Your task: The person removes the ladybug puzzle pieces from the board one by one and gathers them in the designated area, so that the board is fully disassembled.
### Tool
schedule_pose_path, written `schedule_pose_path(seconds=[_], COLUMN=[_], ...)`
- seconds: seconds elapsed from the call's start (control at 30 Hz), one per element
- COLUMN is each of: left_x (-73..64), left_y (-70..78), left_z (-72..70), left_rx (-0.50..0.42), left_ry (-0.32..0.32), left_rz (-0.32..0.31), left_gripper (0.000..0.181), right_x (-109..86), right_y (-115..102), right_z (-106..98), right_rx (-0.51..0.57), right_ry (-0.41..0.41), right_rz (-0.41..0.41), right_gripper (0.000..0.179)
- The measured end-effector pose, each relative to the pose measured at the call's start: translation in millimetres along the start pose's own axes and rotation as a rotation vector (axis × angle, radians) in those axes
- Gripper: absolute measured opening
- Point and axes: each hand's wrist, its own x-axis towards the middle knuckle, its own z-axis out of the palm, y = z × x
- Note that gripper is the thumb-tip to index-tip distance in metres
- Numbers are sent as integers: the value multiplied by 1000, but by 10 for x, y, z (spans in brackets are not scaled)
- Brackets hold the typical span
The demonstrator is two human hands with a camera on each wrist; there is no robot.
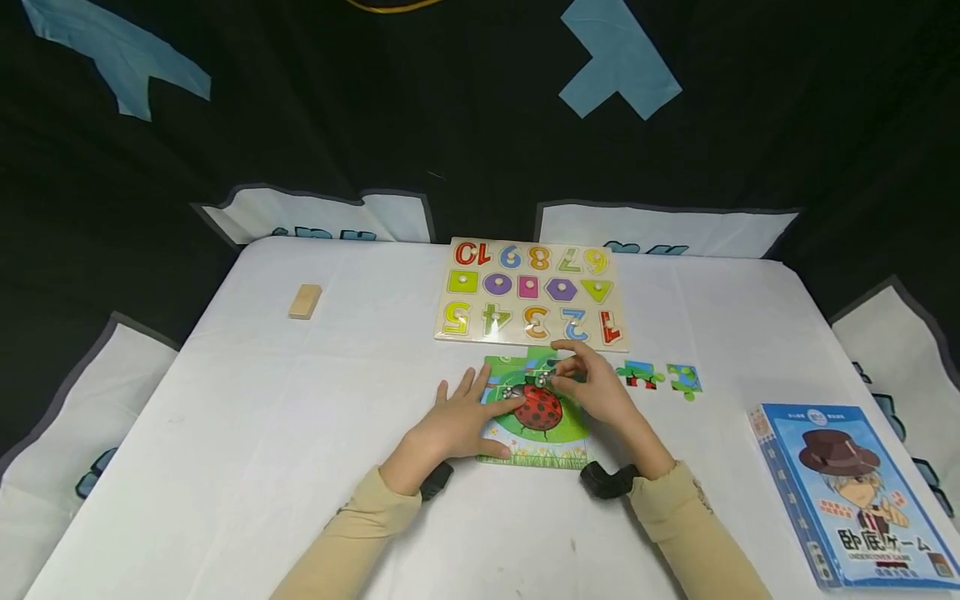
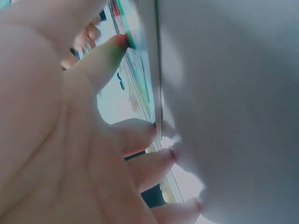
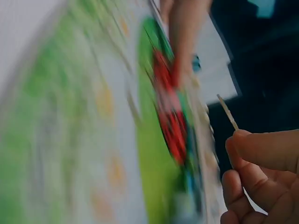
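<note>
My left hand (image 1: 456, 421) lies spread on the puzzle (image 1: 545, 418), midway between the table's (image 1: 225, 467) side edges; my right hand (image 1: 600, 392) pinches a piece (image 3: 228, 113), apparently for fitting, which calls for careful lining up.

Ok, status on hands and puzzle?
Left hand resting on ladybug puzzle; right hand pinching a puzzle piece. Two loose pieces to the right. Nothing apparent in the way.

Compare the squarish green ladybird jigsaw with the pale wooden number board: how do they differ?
The squarish green ladybird jigsaw looks smaller than the pale wooden number board. The jigsaw is unfinished, with loose pieces beside it; the board appears full. The jigsaw shows a red ladybird, the board numerals and shapes. Both lie on the white table.
</note>
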Motion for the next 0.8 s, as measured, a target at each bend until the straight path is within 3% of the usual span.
schedule_pose_path(seconds=[0.17, 0.3, 0.63, 0.8], left_x=[-10, -25, -22, -15], left_y=[-46, -76, -88, -86], left_z=[-15, -33, -45, -38], left_rx=[-49, -76, -106, -103], left_ry=[27, 29, 35, 37], left_rz=[8, 7, 14, 11], left_gripper=[74, 74, 74, 74], right_x=[-79, -150, -149, -136], right_y=[115, 209, 368, 378], right_z=[-363, -540, -526, -525], right_rx=[-70, -147, -418, -468], right_ry=[27, 46, 116, 109], right_rz=[74, 137, 79, 98], right_gripper=[46, 46, 45, 44])
